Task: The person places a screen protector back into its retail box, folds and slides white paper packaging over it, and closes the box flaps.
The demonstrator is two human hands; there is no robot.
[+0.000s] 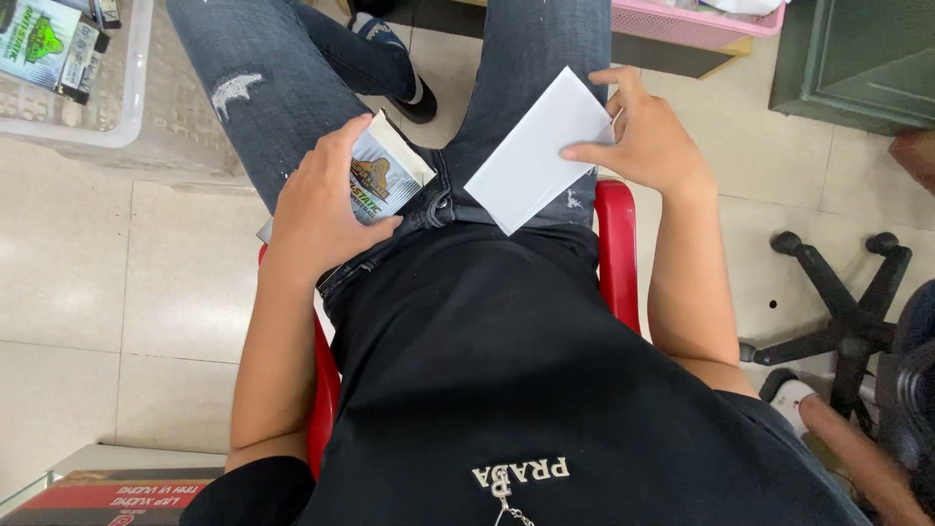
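A: Your left hand (321, 200) is curled over a small printed packet (388, 175) that rests on your left thigh, fingers closed round its near edge. Your right hand (648, 141) pinches a plain white envelope (534, 151) by its right edge, thumb above and fingers under, with the envelope lying slantwise across your right thigh.

B: What could slip?

A: The envelope, I would judge. You hold it only at one corner, and most of it lies loose on the jeans (545, 49); a shift of your leg could slide it off toward the tiled floor (78, 292). The packet sits near the inner slope of the thigh (a poor shelf), so if your left hand lifts it may tip into the gap between your legs.

B: Anything you cannot make out?

A: Your palm covers much of the packet, so its full shape is hidden. I cannot tell whether the envelope is sealed or holds anything. The clear basket (97, 88) at upper left is cut off by the frame, as is the pink basket (691, 21) at the top. The red chair (616, 244) shows only at its edges.
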